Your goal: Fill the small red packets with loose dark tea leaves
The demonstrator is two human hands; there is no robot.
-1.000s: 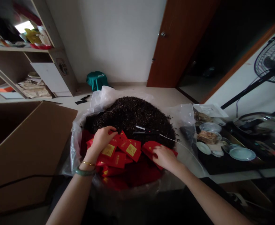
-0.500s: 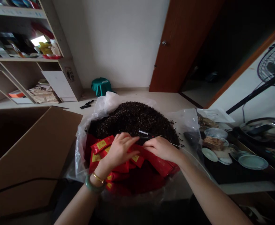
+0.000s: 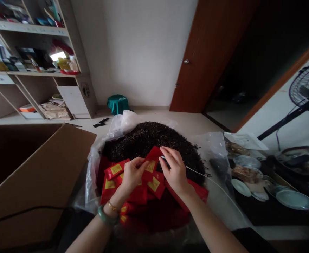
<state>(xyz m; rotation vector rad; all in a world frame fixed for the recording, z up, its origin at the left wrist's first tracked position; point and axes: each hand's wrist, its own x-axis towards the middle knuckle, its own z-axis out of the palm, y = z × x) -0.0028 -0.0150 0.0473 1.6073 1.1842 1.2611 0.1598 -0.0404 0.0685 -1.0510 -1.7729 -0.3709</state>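
My left hand point(image 3: 133, 173) pinches a red tea packet point(image 3: 151, 161) with a yellow label by its lower left side. At the packet's top right edge are the fingertips of my right hand point(image 3: 174, 172), closed on that edge. Below both hands lie several red packets point(image 3: 155, 184) with yellow labels, piled over a red layer. Behind them rises a heap of dark, loose tea leaves point(image 3: 159, 135) in a clear plastic bag point(image 3: 92, 175). A small device with a white strip point(image 3: 162, 157) and a white cord point(image 3: 196, 171) is partly hidden by my right hand.
A large open cardboard box point(image 3: 38, 168) stands at left. To the right, a dark tray table point(image 3: 254, 214) carries lids, dishes point(image 3: 294, 196) and clear containers. A green-covered stool point(image 3: 117, 104) sits by the wall, shelves point(image 3: 83, 56) stand far left, and a fan point(image 3: 308, 86) far right.
My left hand has turned and now grips a red packet held upright. My right hand has moved from the red packets at right up to its top edge. The view has shifted slightly.
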